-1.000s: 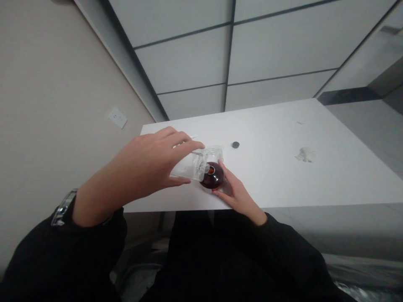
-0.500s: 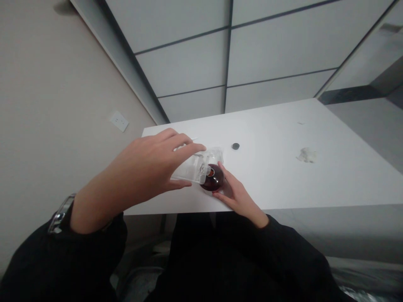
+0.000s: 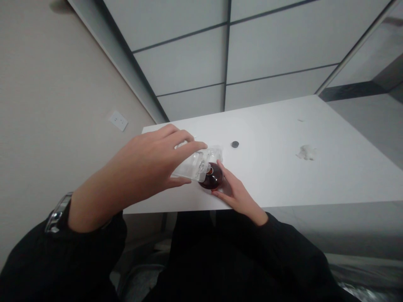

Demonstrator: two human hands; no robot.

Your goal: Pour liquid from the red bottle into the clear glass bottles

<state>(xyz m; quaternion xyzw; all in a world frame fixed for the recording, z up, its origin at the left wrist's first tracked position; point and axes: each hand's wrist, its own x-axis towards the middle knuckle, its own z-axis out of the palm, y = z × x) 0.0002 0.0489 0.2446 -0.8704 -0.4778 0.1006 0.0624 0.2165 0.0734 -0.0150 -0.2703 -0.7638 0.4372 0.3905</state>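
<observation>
Near desk's front edge (image 3: pixel 283 180), your left hand (image 3: pixel 141 167) clasps clear plastic case (image 3: pixel 190 167), long axis slanting right, end at top of dark round bottle (image 3: pixel 211 179); your right hand (image 3: pixel 236 191) cups bottle, fingers (image 3: pixel 223 170) touching its side.

A left hand (image 3: pixel 141 167) holds a clear plastic case (image 3: pixel 191 167) over a round dark glass bottle (image 3: pixel 211 177) inside the right hand (image 3: pixel 236 191) on a white rectangular tabletop (image 3: pixel 270 180); a small black disc (image 3: pixel 235 144) lies just behind, a crumpled white scrap (image 3: pixel 306 152) farther right, a white socket plate (image 3: pixel 119 121) on the wall at left.
</observation>
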